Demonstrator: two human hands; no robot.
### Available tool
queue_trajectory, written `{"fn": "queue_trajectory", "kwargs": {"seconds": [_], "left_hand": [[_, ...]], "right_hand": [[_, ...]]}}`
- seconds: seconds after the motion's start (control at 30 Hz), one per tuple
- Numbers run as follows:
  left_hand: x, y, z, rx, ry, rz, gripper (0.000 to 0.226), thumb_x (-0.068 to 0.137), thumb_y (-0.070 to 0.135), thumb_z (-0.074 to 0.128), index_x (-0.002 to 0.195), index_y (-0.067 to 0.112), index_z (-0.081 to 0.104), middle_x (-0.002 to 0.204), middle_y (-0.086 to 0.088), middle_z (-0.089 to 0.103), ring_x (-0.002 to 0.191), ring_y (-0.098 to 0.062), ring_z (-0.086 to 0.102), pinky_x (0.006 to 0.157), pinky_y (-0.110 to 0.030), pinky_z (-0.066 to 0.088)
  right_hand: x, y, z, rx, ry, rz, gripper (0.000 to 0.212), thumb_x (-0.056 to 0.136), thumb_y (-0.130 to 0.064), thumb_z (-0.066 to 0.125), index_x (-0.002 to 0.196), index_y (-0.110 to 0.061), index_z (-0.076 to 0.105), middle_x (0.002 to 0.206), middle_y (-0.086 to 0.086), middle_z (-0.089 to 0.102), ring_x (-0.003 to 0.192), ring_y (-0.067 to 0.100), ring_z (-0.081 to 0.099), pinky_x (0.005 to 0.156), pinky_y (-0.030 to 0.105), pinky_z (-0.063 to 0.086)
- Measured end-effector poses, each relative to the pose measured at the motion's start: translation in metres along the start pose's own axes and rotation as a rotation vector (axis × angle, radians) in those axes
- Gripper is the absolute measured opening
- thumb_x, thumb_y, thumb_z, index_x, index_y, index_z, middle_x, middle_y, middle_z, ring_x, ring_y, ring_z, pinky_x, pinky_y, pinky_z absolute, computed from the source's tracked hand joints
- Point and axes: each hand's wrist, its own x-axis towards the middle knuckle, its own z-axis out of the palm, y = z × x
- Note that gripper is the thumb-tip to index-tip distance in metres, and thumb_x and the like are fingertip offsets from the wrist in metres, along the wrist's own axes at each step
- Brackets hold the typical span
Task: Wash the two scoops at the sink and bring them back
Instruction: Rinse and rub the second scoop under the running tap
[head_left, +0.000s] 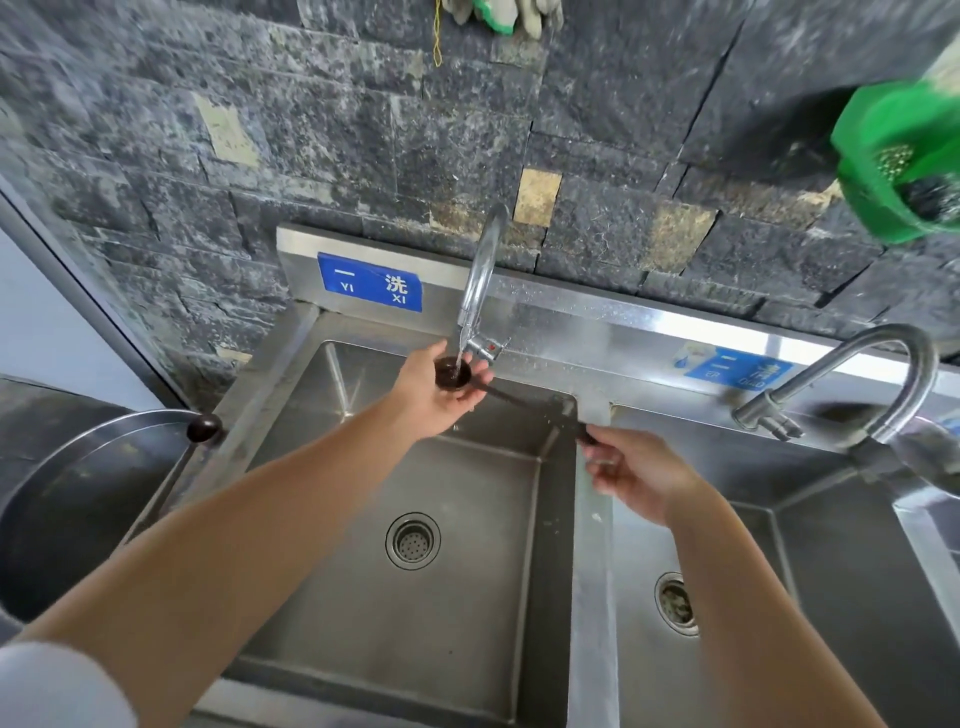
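Fingers (475, 371) of the left hand (436, 397) curl around the dark bowl of a scoop (453, 373), cupping it from below with the bowl's mouth facing up. A thin stream of water (459, 349) from the tap (480, 280) falls straight into that bowl. The scoop's long dark handle runs down to the right, over the left basin (426, 519), to the right hand (641, 475), whose fingers pinch the handle's end above the divider between the two basins. The right fingers are blurred, so how many grip the handle is hard to say.

A second scoop (203, 427) lies at the left edge of the sink, its round dark bowl resting on the rim beside a large metal pan (67, 499); its handle slants down towards the viewer.

The right basin (810, 561) has its own curved tap (878, 384). A blue label (370, 283) sits on the steel backsplash behind the left basin. The wall (260, 130) is dark stone. A green holder (898, 161) hangs at upper right.
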Motion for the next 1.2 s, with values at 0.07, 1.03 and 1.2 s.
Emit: {"fn": "queue_trajectory", "kwargs": {"seconds": [0.07, 1.03, 1.2], "left_hand": [[0.003, -0.002, 0.005, -0.118, 0.014, 0.011, 0.030, 0.102, 0.021, 0.044, 0.088, -0.001, 0.058, 0.089, -0.018, 0.066, 0.082, -0.028, 0.065, 0.084, -0.038, 0.057], [0.024, -0.014, 0.020, -0.328, 0.033, 0.003, 0.031, 0.097, 0.013, 0.032, 0.073, 0.008, 0.050, 0.052, -0.003, 0.051, 0.039, -0.011, 0.047, 0.036, -0.018, 0.042], [0.017, -0.011, 0.019, -0.362, -0.082, -0.055, 0.032, 0.094, 0.008, 0.039, 0.066, 0.004, 0.055, 0.060, -0.006, 0.054, 0.044, -0.015, 0.052, 0.038, -0.021, 0.047]], "right_hand": [[-0.004, 0.008, 0.001, -0.113, -0.084, 0.009, 0.023, 0.095, -0.022, 0.060, 0.091, 0.000, 0.064, 0.053, 0.000, 0.057, 0.047, 0.011, 0.047, 0.041, 0.019, 0.037], [-0.030, 0.032, 0.042, -1.249, 0.367, -0.328, 0.046, 0.099, -0.047, 0.043, 0.063, -0.017, 0.042, 0.057, 0.010, 0.056, 0.056, 0.034, 0.053, 0.050, 0.030, 0.035], [-0.045, 0.036, 0.046, 0.052, -0.304, 0.240, 0.047, 0.100, -0.040, 0.048, 0.057, -0.020, 0.045, 0.045, -0.006, 0.021, 0.041, 0.011, 0.018, 0.035, 0.020, 0.016]]}}
